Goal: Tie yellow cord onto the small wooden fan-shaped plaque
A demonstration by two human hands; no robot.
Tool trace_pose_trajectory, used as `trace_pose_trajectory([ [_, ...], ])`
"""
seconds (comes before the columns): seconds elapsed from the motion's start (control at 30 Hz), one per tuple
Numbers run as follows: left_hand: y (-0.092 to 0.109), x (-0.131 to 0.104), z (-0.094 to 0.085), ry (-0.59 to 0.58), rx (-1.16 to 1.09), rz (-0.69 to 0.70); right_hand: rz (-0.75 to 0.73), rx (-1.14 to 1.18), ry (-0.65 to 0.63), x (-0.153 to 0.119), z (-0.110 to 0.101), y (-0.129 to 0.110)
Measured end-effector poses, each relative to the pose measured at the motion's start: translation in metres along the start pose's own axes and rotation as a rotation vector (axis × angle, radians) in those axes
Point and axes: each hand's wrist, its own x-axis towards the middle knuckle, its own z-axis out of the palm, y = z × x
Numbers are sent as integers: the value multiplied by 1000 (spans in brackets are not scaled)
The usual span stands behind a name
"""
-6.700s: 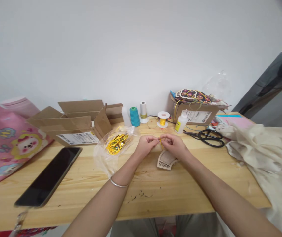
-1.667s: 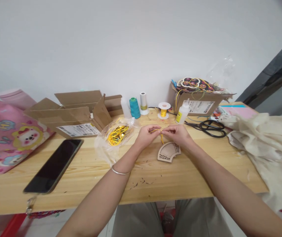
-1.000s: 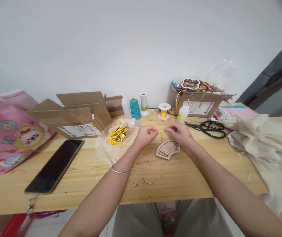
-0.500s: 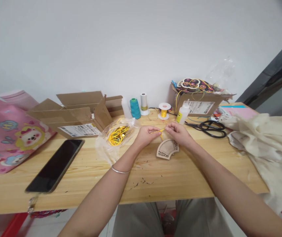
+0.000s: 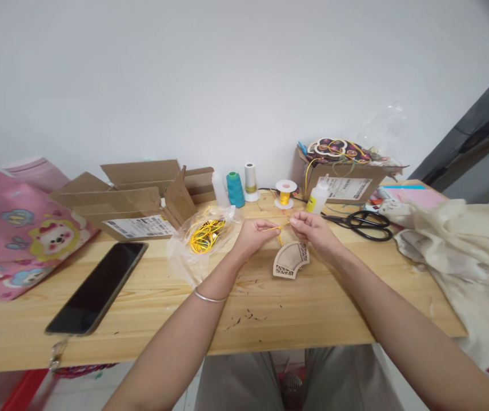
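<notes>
A thin yellow cord runs between my two hands. My left hand pinches it at the left, a silver bangle round that wrist. At the right, the fingertips of my right hand are closed on the cord's other stretch. From the cord hangs a fan-shaped wooden pendant with cut-out lattice at both ends, just below and between the hands. Whether the pendant's lower edge touches the table cannot be made out. A plastic bag holds a bundle of yellow cord left of my left hand.
Behind the hands stand a teal thread cone, a white spool, a yellow cord spool and a glue bottle. Black scissors and cream cloth lie right. A phone and cardboard box are left.
My right hand has moved slightly to the right, away from my left hand, drawing the cord along. The pendant has turned a little and hangs slightly lower.
</notes>
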Motion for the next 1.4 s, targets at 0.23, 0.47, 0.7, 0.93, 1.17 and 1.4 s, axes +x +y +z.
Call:
trace_pose_trajectory([
  [0.23, -2, -1, -2, -13, 23, 11, -70, -216, -47, 2, 0, 4],
  [0.47, -2, -1, -2, -44, 37, 19, -215, -592, -1, 4, 0, 14],
  [0.7, -1, -1, -1, -20, 69, -1, -453, -831, 11, 3, -3, 11],
  [0.93, -1, -1, 2, -31, 32, 10, -418, -870, 146, 3, -4, 11],
  [1.17, -1, -2, -2, -91, -62, -3, -394, -804, 105, 4, -3, 10],
  [1.4, -5, 1, 0, -48, 74, 24, -410, -806, 118, 2, -1, 11],
])
